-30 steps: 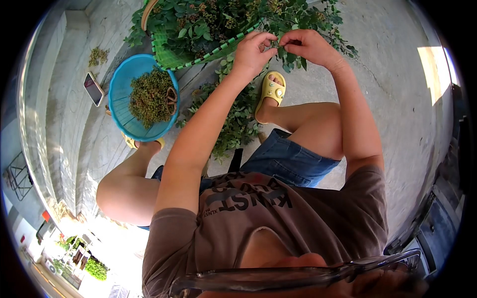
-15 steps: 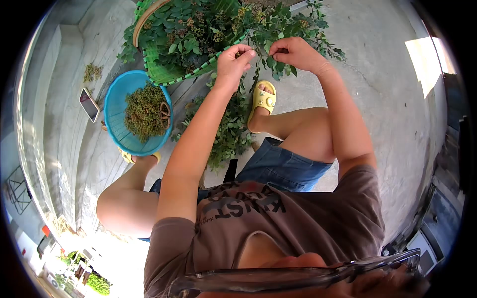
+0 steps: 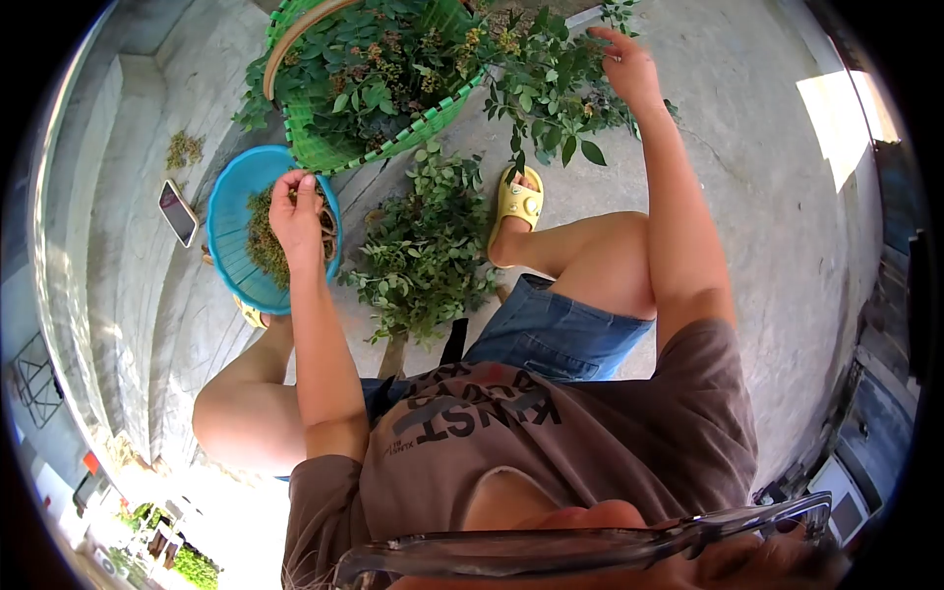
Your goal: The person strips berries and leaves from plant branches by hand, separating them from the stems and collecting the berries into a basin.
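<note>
My left hand [image 3: 297, 218] is over the blue plastic basin [image 3: 224, 218], thumb and fingers pressed together; whatever they may hold is hidden. Clusters of small greenish-brown berries [image 3: 264, 241] lie in the basin under it. At the far right, my right hand [image 3: 630, 71] is beside a leafy branch [image 3: 560, 98], its fingers stretched out over the leaves. The branch extends from the green woven basket [image 3: 334, 149], which is full of leaves and berry sprigs [image 3: 379, 74]. A pile of leafy cuttings [image 3: 423, 246] lies on the floor between my feet.
A phone [image 3: 179, 212] lies on the concrete left of the basin, near a small loose sprig [image 3: 184, 149]. My foot in a yellow sandal [image 3: 519, 202] is right of the leaf pile. The basket has a curved tan handle [image 3: 285, 49].
My left hand has moved left and down from the branch to above the basin. My right hand has moved up and right along the branch, and its fingers have straightened.
</note>
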Tool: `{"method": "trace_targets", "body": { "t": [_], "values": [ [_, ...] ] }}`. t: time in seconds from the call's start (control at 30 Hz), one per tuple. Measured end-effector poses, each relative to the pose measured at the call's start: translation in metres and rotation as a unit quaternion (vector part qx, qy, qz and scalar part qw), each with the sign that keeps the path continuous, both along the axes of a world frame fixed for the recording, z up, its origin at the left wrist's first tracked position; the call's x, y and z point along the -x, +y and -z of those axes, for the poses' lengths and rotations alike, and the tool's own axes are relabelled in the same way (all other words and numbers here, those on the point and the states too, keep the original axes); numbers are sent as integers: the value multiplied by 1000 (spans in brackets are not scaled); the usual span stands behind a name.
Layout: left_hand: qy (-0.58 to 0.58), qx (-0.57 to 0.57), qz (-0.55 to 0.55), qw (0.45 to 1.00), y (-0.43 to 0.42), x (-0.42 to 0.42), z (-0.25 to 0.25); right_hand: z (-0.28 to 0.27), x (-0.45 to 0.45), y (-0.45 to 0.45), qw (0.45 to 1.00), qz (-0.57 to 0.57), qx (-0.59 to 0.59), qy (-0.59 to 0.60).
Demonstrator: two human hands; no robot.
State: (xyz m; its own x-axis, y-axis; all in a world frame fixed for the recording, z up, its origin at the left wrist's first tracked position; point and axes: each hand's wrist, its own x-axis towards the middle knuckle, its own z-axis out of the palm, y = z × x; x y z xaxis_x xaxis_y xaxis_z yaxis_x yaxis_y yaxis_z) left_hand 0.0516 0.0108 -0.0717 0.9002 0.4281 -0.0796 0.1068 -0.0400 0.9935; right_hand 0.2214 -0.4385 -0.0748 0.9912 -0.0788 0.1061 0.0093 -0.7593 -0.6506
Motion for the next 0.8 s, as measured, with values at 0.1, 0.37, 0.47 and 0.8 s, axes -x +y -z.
{"method": "trace_targets", "body": {
  "t": [0.1,0.37,0.47,0.8],
  "values": [
    [134,-271,-38,953,89,36,34,12,-7,0,999,-41,32,2],
    [18,-455,26,890,15,16,-22,-22,10,10,950,-54,-282,125],
    [-85,-283,129,947,-57,-6,-39,-42,25,20,922,-65,-341,173],
    [31,116,302,946,-214,-50,-56,-64,45,40,878,-129,-401,227]
  ]
}}
